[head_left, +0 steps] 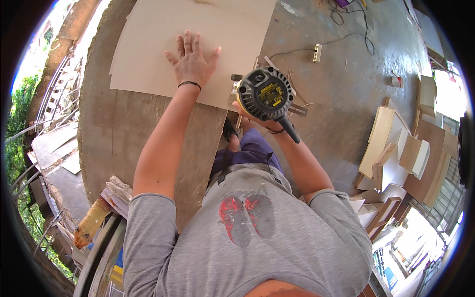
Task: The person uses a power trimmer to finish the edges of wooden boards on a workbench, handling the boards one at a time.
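My left hand (192, 64) lies flat on a pale sheet of board (143, 49), fingers spread, palm down. At the sheet's right edge, my right hand (251, 117) grips a yellow and black trim router (267, 94). The router stands upright with its vented top cap toward me, and it hides most of that hand. A dark knob (237, 77) and metal fittings show on its left side. Its bit and the point where it meets the board are hidden. Under the sheet is a worn grey-brown worktable (143, 123), which shows on the near side.
A power strip (317, 53) with dark cords rests on the concrete floor (341, 104) to the right. Beyond it stand a small red and white can (396, 81) and several wooden panels and boxes (383, 141). Scrap pieces (91, 225) are piled at lower left.
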`<state>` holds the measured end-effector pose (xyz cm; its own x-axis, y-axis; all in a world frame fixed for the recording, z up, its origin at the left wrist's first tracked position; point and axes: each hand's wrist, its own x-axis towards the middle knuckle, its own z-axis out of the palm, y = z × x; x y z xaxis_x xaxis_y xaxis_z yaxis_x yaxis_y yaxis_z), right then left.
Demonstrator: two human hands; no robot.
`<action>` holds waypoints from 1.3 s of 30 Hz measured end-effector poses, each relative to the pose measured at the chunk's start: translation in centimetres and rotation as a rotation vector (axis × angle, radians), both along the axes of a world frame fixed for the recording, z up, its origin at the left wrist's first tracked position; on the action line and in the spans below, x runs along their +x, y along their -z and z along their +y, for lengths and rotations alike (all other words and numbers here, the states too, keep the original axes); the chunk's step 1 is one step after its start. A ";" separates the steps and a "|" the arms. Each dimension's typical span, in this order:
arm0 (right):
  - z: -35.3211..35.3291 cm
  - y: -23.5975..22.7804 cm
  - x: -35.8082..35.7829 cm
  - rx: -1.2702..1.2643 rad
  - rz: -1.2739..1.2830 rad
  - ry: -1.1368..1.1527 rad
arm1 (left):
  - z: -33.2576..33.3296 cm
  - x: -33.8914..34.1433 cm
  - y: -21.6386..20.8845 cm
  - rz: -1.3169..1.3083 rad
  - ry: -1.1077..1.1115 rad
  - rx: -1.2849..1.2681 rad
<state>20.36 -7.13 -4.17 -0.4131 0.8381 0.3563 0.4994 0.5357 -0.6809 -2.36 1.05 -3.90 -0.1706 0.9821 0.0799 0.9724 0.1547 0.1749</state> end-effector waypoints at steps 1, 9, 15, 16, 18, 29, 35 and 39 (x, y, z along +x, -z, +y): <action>0.2 -0.1 0.1 -0.010 -0.040 -0.007 | 0.0 0.1 0.1 0.013 -0.007 0.013; 4.1 -4.2 -0.7 0.021 -0.062 0.004 | 0.0 0.4 -0.5 -0.003 0.007 0.010; 6.6 -5.8 -1.1 -0.006 -0.051 0.026 | -0.2 0.2 -0.5 -0.016 0.019 0.014; 7.0 -6.1 -1.1 -0.008 -0.068 0.030 | -0.3 0.2 -0.5 -0.013 0.019 0.009; 7.8 -6.7 -1.0 -0.018 -0.093 0.058 | -0.3 0.3 -0.8 -0.004 0.020 -0.008; 11.8 -5.2 0.1 0.004 0.016 0.038 | -0.3 0.3 -1.2 0.051 0.023 -0.060; 13.7 -4.5 0.2 0.023 0.048 0.080 | -0.4 0.2 -1.2 0.061 0.036 -0.029; 15.1 -3.9 0.5 0.033 0.092 0.102 | -0.4 0.1 -0.9 0.054 0.049 -0.025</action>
